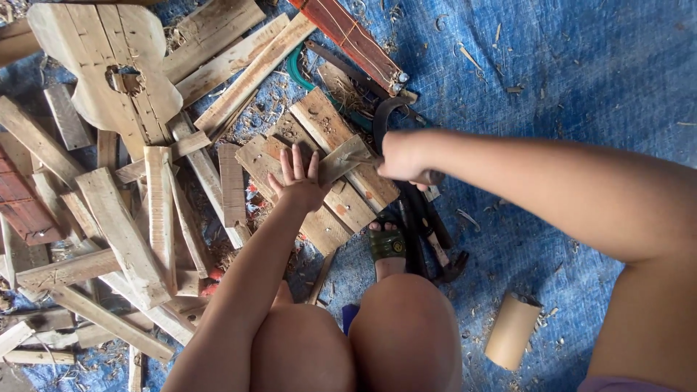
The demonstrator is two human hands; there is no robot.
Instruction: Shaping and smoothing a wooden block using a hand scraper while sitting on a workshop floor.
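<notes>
Left fingers (299,165) splayed on plank (341,185)

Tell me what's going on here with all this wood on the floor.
A person squats on a blue tarp among scattered wood offcuts. Their left hand presses flat on a small board lying on a stack of planks. Their right hand is closed around a tool handle at the board's edge; the tool's working end is hard to make out. More hand tools lie by their sandalled foot.
</notes>
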